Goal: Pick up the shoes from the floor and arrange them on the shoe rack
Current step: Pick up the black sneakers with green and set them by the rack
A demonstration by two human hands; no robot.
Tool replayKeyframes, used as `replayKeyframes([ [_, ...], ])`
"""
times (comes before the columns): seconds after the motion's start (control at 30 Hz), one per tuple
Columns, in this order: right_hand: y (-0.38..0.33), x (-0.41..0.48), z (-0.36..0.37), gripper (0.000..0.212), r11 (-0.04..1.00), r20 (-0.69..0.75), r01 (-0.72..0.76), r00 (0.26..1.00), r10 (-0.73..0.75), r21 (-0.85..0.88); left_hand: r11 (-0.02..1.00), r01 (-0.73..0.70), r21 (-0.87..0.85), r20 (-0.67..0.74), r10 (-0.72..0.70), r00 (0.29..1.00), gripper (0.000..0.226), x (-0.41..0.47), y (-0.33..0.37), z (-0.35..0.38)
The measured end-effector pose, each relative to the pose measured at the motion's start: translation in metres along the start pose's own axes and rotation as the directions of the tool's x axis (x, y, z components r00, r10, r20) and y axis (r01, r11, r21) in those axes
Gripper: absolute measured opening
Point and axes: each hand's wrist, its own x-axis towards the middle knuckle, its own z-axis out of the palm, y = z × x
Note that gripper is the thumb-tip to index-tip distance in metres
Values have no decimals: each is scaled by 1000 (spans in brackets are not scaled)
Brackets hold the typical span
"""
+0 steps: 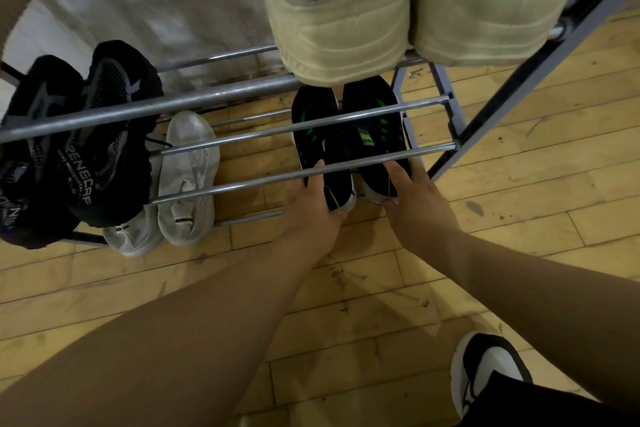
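As grips (313, 208) (420, 204) hold shoes (377, 130), "OREN" sneakers (332, 10) above

The left forearm (180, 333) and right forearm (540, 274) are bare, as are the left hand (313, 210) and right hand (417, 206). One foot wears a white sneaker (485, 366) with black bands, partly covered by a black garment (543, 402).

One shoe rack (242, 89); nine shoes in all: two beige shoes (336, 28); two dark patterned shoes (86, 149); two white shoes (188, 177); two black shoes with green marks (318, 135); one black-and-white shoe (485, 367); two hands, left hand (313, 208) and right hand (415, 204).
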Motion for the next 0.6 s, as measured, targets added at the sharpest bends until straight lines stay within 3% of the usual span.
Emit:
replayKeyframes([
  [0.27, 2, -1, -4, 68, 1000, -3, 18, 1000, -18, 3, 996, -5, -85, -31, 3, 1000, 94, 2, 7, 4],
  [0.5, -3, -19, -23, 80, 1000, 82, 9, 997, -7, -17, 999, 54, -7, -6, -54, 999, 102, -1, 19, 7],
  [0.6, 1, -39, -43, 77, 997, 139, 51, 989, -42, -62, 986, 101, 135, 43, -107, 993, 110, -16, 31, 2],
])
